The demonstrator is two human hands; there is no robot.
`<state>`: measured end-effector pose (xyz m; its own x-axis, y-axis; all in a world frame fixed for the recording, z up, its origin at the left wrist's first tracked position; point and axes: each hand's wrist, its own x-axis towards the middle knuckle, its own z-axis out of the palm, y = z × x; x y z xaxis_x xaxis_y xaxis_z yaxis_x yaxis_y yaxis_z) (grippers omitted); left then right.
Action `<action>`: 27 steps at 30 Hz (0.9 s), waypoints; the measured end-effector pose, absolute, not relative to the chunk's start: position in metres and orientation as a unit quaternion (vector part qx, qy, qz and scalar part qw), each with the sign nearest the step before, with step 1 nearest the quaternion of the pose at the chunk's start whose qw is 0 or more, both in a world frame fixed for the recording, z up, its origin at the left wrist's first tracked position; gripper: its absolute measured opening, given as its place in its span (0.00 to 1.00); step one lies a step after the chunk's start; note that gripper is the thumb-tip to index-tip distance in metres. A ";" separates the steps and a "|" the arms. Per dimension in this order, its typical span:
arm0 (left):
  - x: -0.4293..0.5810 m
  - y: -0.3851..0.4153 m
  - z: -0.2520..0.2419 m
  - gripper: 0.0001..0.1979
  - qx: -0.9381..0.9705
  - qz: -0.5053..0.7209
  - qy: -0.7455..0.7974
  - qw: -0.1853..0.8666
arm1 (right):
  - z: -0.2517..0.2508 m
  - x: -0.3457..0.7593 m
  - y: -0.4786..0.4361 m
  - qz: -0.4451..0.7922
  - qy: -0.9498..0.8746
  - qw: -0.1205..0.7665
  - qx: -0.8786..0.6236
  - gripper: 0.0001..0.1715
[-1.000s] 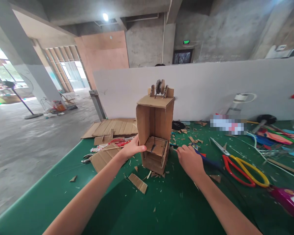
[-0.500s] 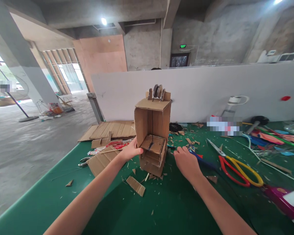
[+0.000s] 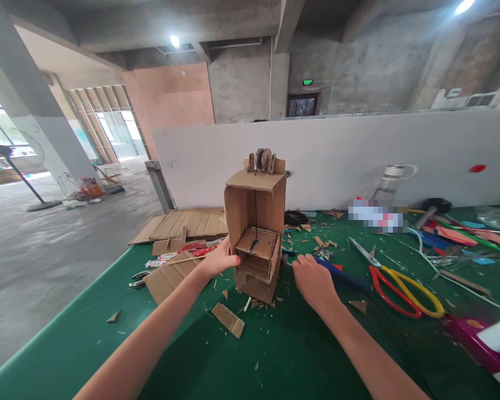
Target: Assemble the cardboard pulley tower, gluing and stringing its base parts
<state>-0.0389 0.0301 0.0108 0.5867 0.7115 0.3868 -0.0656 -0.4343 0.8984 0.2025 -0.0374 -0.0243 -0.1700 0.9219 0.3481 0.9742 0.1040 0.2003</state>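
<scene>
While our left hand (image 3: 219,261) grips the cardboard tower (image 3: 255,233) standing mid-bench (image 3: 87,333), fingers wrapped on its left wall, our right hand (image 3: 314,280) rests curled beside it; its grasp we cannot tell. Uneven pressure could tip or crease the tower.
</scene>
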 end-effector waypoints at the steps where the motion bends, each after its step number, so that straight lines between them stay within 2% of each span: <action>1: -0.039 0.030 0.011 0.53 0.747 0.401 0.214 0.485 | -0.024 0.202 -0.039 -0.191 -0.749 0.067 -0.631 0.12; 7: -0.039 0.031 0.011 0.53 0.745 0.400 0.218 0.487 | -0.022 0.204 -0.037 -0.210 -0.699 0.130 -0.671 0.14; 14: -0.038 0.030 0.013 0.51 0.754 0.402 0.205 0.477 | -0.025 0.201 -0.038 -0.167 -0.740 0.093 -0.645 0.13; 21: -0.039 0.032 0.010 0.52 0.757 0.393 0.205 0.480 | -0.023 0.205 -0.034 -0.174 -0.687 0.154 -0.689 0.14; 27: -0.038 0.033 0.009 0.51 0.755 0.398 0.202 0.481 | -0.024 0.202 -0.038 -0.171 -0.729 0.095 -0.656 0.11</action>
